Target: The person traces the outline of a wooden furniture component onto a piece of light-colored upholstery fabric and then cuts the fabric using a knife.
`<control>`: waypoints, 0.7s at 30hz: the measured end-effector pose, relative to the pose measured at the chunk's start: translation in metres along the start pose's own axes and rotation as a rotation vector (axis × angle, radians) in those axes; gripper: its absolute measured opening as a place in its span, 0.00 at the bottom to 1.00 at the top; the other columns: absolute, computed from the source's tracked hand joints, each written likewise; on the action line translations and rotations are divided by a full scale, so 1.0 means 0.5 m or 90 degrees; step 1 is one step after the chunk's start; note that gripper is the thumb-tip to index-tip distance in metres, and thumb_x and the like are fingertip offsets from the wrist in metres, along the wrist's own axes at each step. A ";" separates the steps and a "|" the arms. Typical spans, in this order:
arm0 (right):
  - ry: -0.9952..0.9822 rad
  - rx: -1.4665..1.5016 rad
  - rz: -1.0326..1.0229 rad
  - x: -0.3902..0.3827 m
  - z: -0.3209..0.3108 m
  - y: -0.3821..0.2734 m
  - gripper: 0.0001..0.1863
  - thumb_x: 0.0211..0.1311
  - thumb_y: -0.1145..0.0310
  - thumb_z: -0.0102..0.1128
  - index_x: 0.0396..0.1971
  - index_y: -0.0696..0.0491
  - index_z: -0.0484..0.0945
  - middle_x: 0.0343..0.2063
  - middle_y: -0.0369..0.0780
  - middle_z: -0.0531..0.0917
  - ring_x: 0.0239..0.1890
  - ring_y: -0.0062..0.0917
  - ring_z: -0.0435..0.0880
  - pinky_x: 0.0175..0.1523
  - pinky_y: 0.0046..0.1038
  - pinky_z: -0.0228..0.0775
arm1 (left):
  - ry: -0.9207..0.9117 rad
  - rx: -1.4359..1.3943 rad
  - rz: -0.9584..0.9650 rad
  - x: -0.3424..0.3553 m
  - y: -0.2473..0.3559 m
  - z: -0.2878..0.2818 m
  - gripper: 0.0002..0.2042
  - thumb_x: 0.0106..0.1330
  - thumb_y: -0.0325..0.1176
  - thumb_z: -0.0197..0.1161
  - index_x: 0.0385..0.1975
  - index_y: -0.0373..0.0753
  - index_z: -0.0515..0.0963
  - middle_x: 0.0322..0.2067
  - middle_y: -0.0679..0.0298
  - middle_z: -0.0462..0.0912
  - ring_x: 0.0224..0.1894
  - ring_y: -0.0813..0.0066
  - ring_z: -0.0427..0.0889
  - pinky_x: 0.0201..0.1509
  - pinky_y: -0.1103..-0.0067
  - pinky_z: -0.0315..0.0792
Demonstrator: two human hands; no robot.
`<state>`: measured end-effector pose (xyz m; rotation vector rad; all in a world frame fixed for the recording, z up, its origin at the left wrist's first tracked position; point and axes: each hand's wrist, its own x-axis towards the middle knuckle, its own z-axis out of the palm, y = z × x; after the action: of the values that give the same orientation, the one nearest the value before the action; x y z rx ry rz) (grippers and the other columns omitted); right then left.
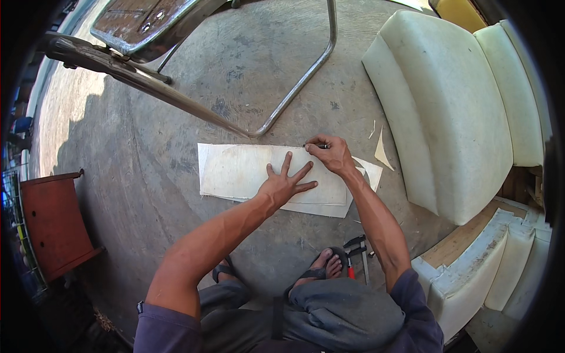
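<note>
A long pale rectangular sheet [229,167] lies on the floor, with another white sheet [321,212] under it, sticking out below and to the right. My left hand [289,180] presses flat on the top sheet with its fingers spread. My right hand [329,153] grips a small dark pen-like tool [307,145] at the sheet's top edge, its fingers curled round it; the tool's tip is too small to make out. Thin offcuts [382,150] lie to the right of the sheets.
A metal tube frame [294,88] stands ahead. Cream padded pieces [447,117] are at the right, more [477,276] lower right. A red metal object [56,223] sits at the left. A clamp [356,253] with a red handle lies beside my right foot.
</note>
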<state>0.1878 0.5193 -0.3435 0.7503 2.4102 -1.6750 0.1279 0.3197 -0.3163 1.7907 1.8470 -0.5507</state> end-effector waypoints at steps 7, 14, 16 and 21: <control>-0.078 -0.118 0.022 0.060 0.019 -0.017 0.19 0.56 0.55 0.67 0.40 0.53 0.90 0.35 0.46 0.91 0.41 0.37 0.91 0.51 0.33 0.79 | -0.014 -0.021 0.000 -0.001 -0.006 0.004 0.43 0.72 0.31 0.58 0.78 0.80 0.43 0.82 0.67 0.33 0.77 0.28 0.46 0.61 0.40 0.77; -0.080 -0.140 0.037 0.063 0.016 -0.023 0.19 0.55 0.56 0.67 0.39 0.54 0.90 0.34 0.49 0.90 0.40 0.39 0.90 0.50 0.34 0.80 | -0.021 -0.030 -0.003 0.000 -0.005 -0.001 0.43 0.72 0.31 0.58 0.77 0.81 0.43 0.82 0.67 0.32 0.78 0.28 0.44 0.62 0.39 0.76; -0.068 -0.182 0.025 0.056 0.022 -0.032 0.19 0.55 0.56 0.67 0.39 0.55 0.90 0.34 0.50 0.90 0.40 0.40 0.90 0.50 0.35 0.80 | -0.021 -0.046 -0.007 0.002 -0.002 0.012 0.43 0.71 0.32 0.59 0.77 0.81 0.43 0.82 0.69 0.31 0.78 0.28 0.42 0.62 0.38 0.75; -0.034 -0.109 0.064 0.032 -0.007 0.007 0.18 0.56 0.59 0.66 0.39 0.58 0.89 0.28 0.49 0.89 0.34 0.36 0.90 0.45 0.33 0.80 | -0.023 -0.044 -0.006 0.006 -0.001 0.003 0.43 0.71 0.32 0.59 0.77 0.81 0.43 0.82 0.68 0.31 0.78 0.28 0.43 0.63 0.38 0.74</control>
<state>0.1760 0.5286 -0.3508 0.7755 2.3983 -1.4119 0.1274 0.3211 -0.3191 1.7169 1.8290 -0.5120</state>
